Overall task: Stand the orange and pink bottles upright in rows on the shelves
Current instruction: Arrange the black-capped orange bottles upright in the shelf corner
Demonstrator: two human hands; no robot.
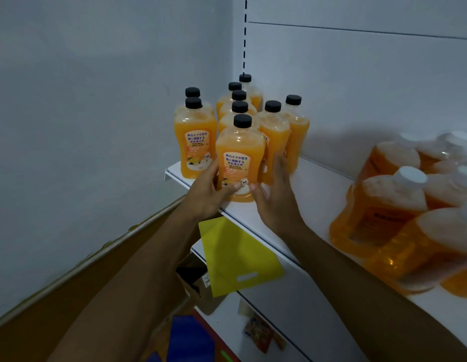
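Several orange bottles with black caps stand upright in rows at the left end of the white shelf. The front orange bottle stands at the shelf's front edge. My left hand wraps its lower left side, thumb across the label. My right hand cups its lower right side, fingers reaching behind it. Another orange bottle stands just left, and two more stand close behind on the right. No pink bottles are in view.
Large orange jugs with white caps crowd the shelf's right end. A yellow bag and a cardboard box lie on the lower shelf. The grey wall closes the left side.
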